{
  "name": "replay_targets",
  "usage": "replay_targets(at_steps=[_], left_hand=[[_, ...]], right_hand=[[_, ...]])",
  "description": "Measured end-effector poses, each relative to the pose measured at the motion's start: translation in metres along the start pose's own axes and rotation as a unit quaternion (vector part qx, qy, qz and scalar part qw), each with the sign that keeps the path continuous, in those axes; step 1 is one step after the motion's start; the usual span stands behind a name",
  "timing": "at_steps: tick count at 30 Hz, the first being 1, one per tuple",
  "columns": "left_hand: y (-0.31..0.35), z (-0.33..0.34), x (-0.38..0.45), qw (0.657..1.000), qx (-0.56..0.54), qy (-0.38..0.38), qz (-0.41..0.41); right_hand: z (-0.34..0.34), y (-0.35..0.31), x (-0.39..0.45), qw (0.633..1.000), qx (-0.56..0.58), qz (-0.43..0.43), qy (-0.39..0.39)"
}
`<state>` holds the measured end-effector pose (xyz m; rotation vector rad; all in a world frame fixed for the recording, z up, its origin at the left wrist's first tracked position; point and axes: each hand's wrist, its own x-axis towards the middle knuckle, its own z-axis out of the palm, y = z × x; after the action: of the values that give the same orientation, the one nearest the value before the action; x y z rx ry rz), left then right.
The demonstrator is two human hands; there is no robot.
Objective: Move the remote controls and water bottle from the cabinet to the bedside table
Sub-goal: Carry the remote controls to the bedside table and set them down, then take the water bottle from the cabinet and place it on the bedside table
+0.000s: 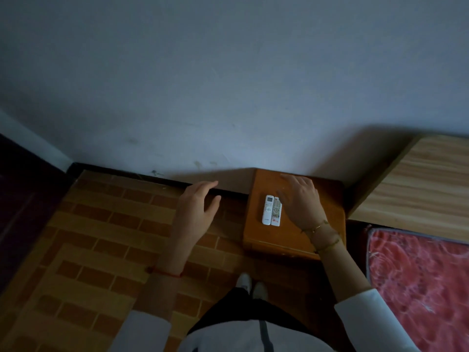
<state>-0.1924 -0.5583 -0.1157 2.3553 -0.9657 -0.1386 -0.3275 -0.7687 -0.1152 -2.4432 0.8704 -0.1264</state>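
Bed (418,288): We see its red patterned cover at the right, with a pale wood headboard (429,179) behind it. It is just beside the little table.

Bedside table (286,240): It is small, brown and shiny, and it stands against the wall. Both remotes lie on its top, near the left edge. We think this part of the job is done.

Right hand (300,199): It is flat and loose, with its fingers spread, and it grips nothing. It hangs over the table top, just beside the remotes. We cannot tell if it touches the wood, because the room is dim.

Left hand (196,207): It is open and loose too, and it has nothing in it. It floats over the brick-pattern floor (101,237), apart from the table.

White remote (268,209): It lies flat, pointing at the wall, and touches the other one side by side.

Remote with coloured buttons (276,212): It lies flat on the right of the white one, closest to the right hand.

Water bottle: We do not see it, or the cabinet. We think it is not moved yet.

What could go wrong: The remotes sit close to the left edge. If the right hand bumps them as it pulls away, they could slide off and drop to the floor.

Containers: We see no box, bowl or open drawer here.
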Motion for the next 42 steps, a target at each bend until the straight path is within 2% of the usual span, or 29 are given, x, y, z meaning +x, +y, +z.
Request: replay_targets(at_steps=[10, 18, 21, 28, 32, 36, 42], left_hand=[[-0.030, -0.071, -0.063, 0.986, -0.002, 0.102, -0.132], [-0.082, -0.124, -0.160, 0.941, 0.014, 0.196, -0.276], [-0.103, -0.145, -0.202, 0.917, 0.017, 0.227, -0.326], [-0.168, -0.201, -0.300, 0.845, 0.044, 0.294, -0.445], [-0.202, -0.241, -0.359, 0.794, 0.064, 0.326, -0.509], [-0.226, -0.281, -0.410, 0.760, 0.111, 0.332, -0.547], [-0.251, -0.313, -0.472, 0.708, 0.093, 0.365, -0.597]], right_hand=[[0.013, -0.083, 0.000, 0.984, 0.005, -0.169, -0.056], [0.064, -0.198, -0.018, 0.935, 0.012, -0.318, -0.156], [0.089, -0.250, -0.037, 0.902, 0.008, -0.387, -0.191], [0.183, -0.379, -0.087, 0.833, -0.013, -0.466, -0.298], [0.235, -0.457, -0.130, 0.789, -0.008, -0.526, -0.319], [0.281, -0.526, -0.170, 0.747, 0.011, -0.564, -0.351], [0.330, -0.601, -0.225, 0.689, 0.014, -0.623, -0.370]])
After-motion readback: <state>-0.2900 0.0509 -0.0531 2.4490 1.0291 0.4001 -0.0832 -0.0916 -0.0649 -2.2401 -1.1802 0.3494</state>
